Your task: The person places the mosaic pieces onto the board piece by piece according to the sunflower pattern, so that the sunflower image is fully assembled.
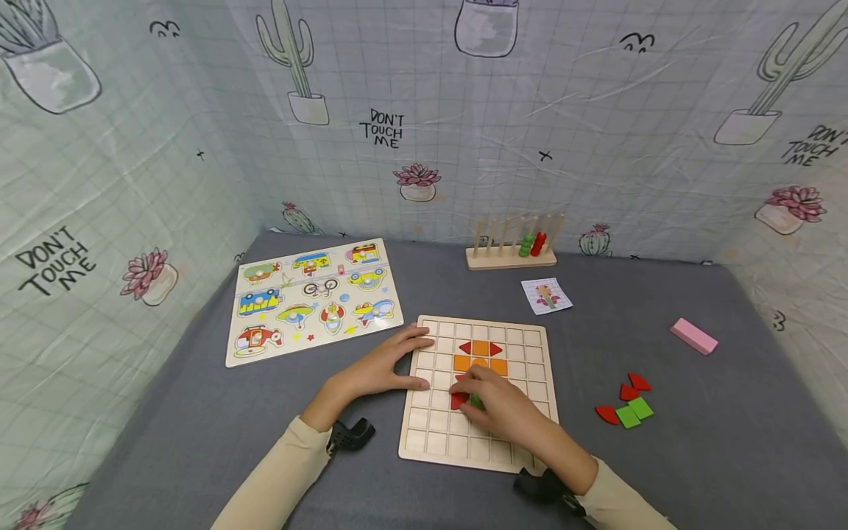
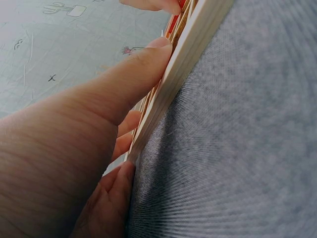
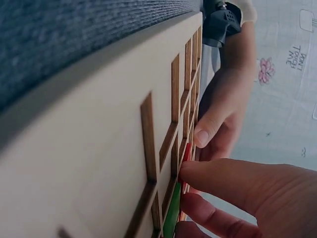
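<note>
Your left hand [image 1: 387, 364] rests with straight fingers on the left edge of the grid board [image 1: 530, 442], thumb against its rim. Your right hand [image 1: 497, 401] presses a green piece [image 1: 476, 403] into a cell beside a red piece [image 1: 457, 400] (fingertips curled onto it), mid-board, below the orange squares [image 1: 480, 355]. Right of the board, bare grey bench [image 1: 695, 456] lies open up to the loose red and green pieces [image 1: 628, 405].

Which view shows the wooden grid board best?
Head view: the whole wooden grid board shows, with the orange and red pieces set in it. The left wrist view shows only its edge; the right wrist view shows a close, slanted part of the grid.
</note>
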`<state>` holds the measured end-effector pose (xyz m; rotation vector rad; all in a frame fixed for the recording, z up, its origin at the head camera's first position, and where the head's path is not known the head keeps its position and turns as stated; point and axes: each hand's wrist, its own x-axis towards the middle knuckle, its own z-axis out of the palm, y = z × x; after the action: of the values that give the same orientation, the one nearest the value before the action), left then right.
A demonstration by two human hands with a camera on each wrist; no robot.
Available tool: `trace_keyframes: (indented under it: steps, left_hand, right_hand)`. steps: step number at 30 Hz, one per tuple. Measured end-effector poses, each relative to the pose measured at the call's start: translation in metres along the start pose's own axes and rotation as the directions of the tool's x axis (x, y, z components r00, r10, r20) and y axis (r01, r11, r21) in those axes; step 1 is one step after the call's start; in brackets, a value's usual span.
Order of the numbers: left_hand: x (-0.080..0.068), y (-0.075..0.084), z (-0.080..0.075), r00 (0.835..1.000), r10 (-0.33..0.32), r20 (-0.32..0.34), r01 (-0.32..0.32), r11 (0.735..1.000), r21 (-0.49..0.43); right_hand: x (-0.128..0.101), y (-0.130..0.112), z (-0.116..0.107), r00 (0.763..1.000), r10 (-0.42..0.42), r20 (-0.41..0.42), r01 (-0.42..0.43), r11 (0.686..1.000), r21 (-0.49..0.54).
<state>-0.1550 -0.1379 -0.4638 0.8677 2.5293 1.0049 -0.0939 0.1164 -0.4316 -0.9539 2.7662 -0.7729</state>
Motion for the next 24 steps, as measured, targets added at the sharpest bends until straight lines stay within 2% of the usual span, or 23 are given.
trace_keyframes:
  steps: [8, 15, 24]
  left_hand:
    - [0.0005, -0.0015, 0.0005, 1.0, -0.002, -0.003, 0.002, 1.0, -0.007]
    - [0.0003, -0.0012, 0.0004, 1.0, -0.006, 0.001, 0.006, 1.0, -0.012]
    - [0.0003, 0.0, 0.0, 1.0, -0.007, 0.0, 0.007, 1.0, -0.019]
  right_hand:
    - [0.0027, 0.0006, 0.0006, 1.0, -0.006, 0.011, 0.005, 0.999, 0.035]
    - [0.0032, 0.0012, -0.0006, 0.998, -0.007, 0.057, 0.002, 0.996, 0.092]
    - [0.0047, 0.0034, 0.0001, 0.999, 0.001, 0.053, -0.007, 0.994, 0.113]
